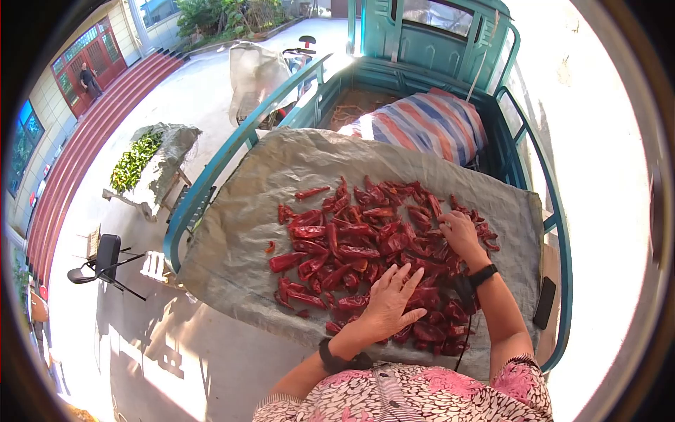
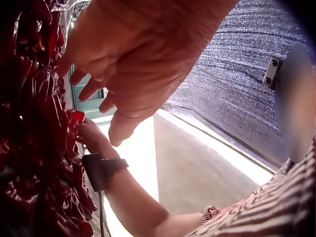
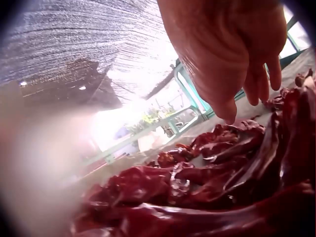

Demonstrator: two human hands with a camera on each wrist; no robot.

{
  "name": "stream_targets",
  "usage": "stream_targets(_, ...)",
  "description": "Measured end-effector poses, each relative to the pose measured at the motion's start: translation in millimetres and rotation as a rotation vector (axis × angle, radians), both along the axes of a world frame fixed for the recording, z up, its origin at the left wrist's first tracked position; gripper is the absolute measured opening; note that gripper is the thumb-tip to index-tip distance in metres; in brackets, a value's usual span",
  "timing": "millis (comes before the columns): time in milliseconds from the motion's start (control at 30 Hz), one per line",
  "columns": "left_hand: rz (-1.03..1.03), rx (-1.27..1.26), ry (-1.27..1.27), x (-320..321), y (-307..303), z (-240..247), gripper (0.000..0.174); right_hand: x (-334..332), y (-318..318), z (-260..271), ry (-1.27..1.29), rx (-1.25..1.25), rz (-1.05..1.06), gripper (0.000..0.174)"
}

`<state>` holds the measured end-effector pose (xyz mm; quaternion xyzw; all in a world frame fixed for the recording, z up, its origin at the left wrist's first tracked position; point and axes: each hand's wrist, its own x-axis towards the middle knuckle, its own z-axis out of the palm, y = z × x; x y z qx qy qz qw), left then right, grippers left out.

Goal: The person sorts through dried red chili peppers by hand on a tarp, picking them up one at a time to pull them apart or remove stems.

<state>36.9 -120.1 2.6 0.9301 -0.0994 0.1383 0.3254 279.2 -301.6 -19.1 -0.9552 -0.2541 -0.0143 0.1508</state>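
Note:
Many dried red chili peppers (image 1: 351, 246) lie spread over a grey-brown tarp (image 1: 239, 211). My left hand (image 1: 389, 304) is over the near part of the peppers, its fingers spread and its thumb out to the side. In the left wrist view, the left hand (image 2: 133, 64) has nothing between its fingers, and its fingertips are close to the peppers (image 2: 39, 133). My right hand (image 1: 460, 235) reaches to the right side of the pile. The right wrist view shows the right hand (image 3: 237, 64) with its fingers pointing down, fingertips right at the peppers (image 3: 197, 182).
The tarp lies across the bed of a green cargo tricycle, with a side rail (image 1: 246, 126) on the left. Behind it lies a striped cloth bundle (image 1: 429, 126). A dark phone-like object (image 1: 544, 302) is by the right rail. A chair (image 1: 107, 259) and green peppers (image 1: 135, 162) stand left.

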Motion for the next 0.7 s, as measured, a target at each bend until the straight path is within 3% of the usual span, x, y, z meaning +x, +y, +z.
stream_targets(133,-0.145,-0.336,0.282,-6,13,-23,0.052,13,9,-24,0.105,-0.078,-0.113,0.037)
stream_targets(267,-0.057,-0.376,0.216,-17,18,-23,0.042,22,8,-35,0.1,-0.08,-0.073,0.034)
stream_targets(367,-0.029,-0.451,0.224,-20,26,-14,0.04,27,4,-40,-0.118,-0.051,-0.239,0.029)
stream_targets(467,-0.04,-0.481,0.244,-20,27,-15,0.038,24,7,-32,-0.251,-0.02,-0.11,0.027)
stream_targets(567,-0.077,-0.496,0.247,-20,20,-20,0.036,23,27,-34,-0.102,0.05,0.062,0.03)
stream_targets(700,-0.121,-0.465,0.265,-26,22,-14,0.035,10,53,-43,-0.146,0.103,0.138,0.035)
